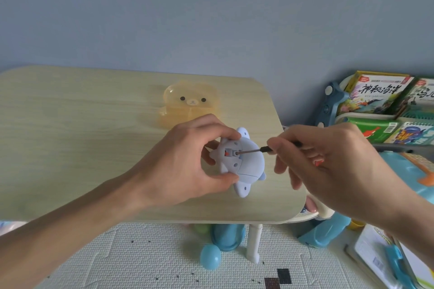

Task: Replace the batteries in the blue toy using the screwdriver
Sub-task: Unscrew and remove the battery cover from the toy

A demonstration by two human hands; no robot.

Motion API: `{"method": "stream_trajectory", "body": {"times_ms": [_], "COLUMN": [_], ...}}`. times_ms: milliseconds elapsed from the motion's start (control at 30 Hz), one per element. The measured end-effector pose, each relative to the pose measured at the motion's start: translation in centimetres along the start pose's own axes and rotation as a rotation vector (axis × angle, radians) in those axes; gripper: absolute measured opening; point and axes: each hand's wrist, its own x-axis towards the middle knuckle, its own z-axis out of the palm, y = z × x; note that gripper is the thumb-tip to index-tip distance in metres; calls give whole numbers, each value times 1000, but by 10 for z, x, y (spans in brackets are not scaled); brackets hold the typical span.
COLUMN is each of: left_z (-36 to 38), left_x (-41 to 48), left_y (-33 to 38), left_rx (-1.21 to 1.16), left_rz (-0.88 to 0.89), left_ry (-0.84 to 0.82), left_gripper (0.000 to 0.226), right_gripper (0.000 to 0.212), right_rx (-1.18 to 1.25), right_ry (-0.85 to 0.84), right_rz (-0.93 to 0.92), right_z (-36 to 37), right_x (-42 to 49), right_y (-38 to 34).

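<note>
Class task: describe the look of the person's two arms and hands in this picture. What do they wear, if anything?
Both forearms are bare to the frame edge, with no sleeves showing. The left hand and right hand wear no gloves, and no rings, watch or bracelets are visible. The fingernails look short and plain.

So the toy point(242, 162) sits near the counter's point(70, 124) right edge, held just above the top between both hands: left hand point(187, 162) on its left side, right hand point(328, 159) off to its right with the screwdriver point(256, 149) tip poking into the toy's middle. Bear-shaped box point(191, 101) rests on the counter behind the toy, toward the far edge. Books point(375, 96) are off past the right edge.
</note>
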Motion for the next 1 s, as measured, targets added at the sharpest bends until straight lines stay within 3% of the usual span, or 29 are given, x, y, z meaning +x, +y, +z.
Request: {"method": "stream_trajectory", "body": {"times_ms": [200, 400, 567, 633, 800, 900, 1000], "left_z": [0, 0, 1, 2, 1, 2, 3], "left_x": [1, 0, 0, 0, -1, -1, -4], "left_y": [-2, 0, 2, 1, -5, -9, -15], "left_rx": [-16, -7, 1, 2, -37, -74, -180], "left_rz": [-20, -27, -18, -19, -45, -77, -140], "left_ry": [8, 7, -7, -8, 9, 25, 41], "left_gripper": [57, 56, 57, 57, 58, 57, 53], "right_gripper": [9, 28, 8, 8, 36, 30, 24], "right_rx": [-4, -124, -82, -89, -126, 16, -10], "right_ry": [-36, -173, -216, -140, -4, 64, 177], "right_rz": [-31, -132, -82, -84, -69, 89, 240], "right_z": [4, 5, 6, 7, 5, 1, 11], "right_x": [0, -3, -1, 1, 11, 26, 42], "right_y": [2, 3, 3, 5, 11, 28, 65]}}
